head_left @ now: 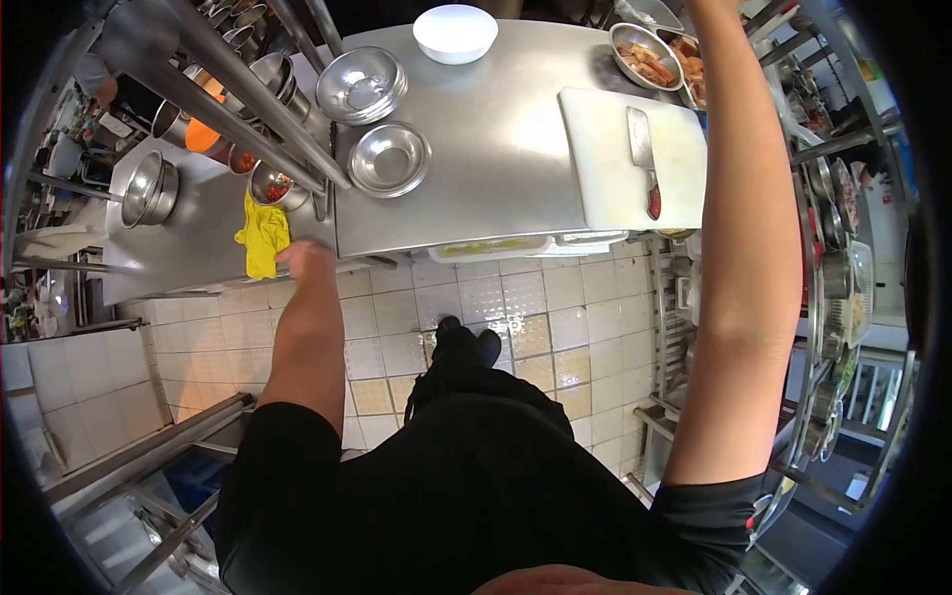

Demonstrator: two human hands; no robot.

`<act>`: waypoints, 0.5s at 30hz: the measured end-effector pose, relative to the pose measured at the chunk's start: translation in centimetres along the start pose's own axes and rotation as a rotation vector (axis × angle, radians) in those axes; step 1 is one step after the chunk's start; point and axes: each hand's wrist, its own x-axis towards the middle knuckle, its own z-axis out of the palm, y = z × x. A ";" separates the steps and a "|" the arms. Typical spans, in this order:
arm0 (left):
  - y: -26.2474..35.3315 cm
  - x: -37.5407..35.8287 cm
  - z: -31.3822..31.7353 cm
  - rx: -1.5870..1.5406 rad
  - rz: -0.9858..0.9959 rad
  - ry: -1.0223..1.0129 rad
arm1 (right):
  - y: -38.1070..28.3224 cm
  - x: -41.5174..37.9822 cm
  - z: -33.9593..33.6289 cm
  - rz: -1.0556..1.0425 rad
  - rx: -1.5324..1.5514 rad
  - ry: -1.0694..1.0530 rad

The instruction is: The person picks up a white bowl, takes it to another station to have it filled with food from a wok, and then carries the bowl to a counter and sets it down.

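My left hand (pixel 307 258) is at the front edge of the steel counter on the left, its fingers closed at the side of a bright yellow cloth (pixel 264 238). The cloth is crumpled and reaches down over the counter edge. Just behind it is a steel bowl (pixel 278 185) with chopped red bits inside. My right forearm (pixel 744 198) stretches up past the right end of the counter, and the hand itself is cut off by the top of the view. Left of that forearm, a cleaver (pixel 642 149) with a red-brown handle lies on a white cutting board (pixel 595 159).
Steel bowls (pixel 362 84) are stacked at the counter's left, with shallow bowls (pixel 389 160) in front. A white bowl (pixel 455 34) stands at the back. Toward the far right is a bowl of meat pieces (pixel 645 59). Metal posts (pixel 248 94) rise at left; shelving lines the right.
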 end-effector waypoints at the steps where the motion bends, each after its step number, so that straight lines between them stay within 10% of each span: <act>1: 0.0 0.2 -0.1 0.012 0.005 -0.001 | -0.1 0.0 -0.1 -0.001 -0.005 -0.009; 15: -0.2 1.1 0.7 0.002 0.015 0.046 | -0.3 0.2 -0.6 -0.005 -0.018 -0.050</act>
